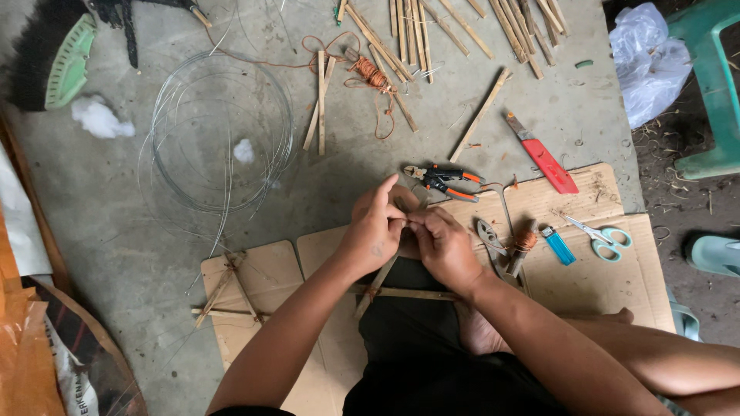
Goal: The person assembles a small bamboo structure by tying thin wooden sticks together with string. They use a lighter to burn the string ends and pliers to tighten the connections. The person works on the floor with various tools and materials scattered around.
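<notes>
A: What's nearest?

B: The person's lap, and across it a frame of bamboo sticks (401,293) tied in a cross. One stick runs level, the other slants up into the hands.

A: And the hands?

B: The left hand (375,229) and the right hand (447,248) meet fingertip to fingertip at the top end of the slanted stick. Both sets of fingers are curled shut, pinching at that end. What exactly sits between the tips is too small to tell.

A: What's beneath?

B: Flattened cardboard (609,277). To the near left lies another tied stick frame (226,286). Just right of the right hand lie grey pliers (490,237) and a small spool of copper-coloured wire (525,241), then a blue lighter (559,246) and green-handled scissors (603,237).

A: Farther out?

B: Orange-handled cutters (445,181) just beyond the hands, and a red utility knife (543,156) to the right. On the bare concrete to the far left lies a big coil of thin grey wire (222,131). At the far edge lie loose bamboo slats (455,27) and a tangle of orange cord (370,73).
</notes>
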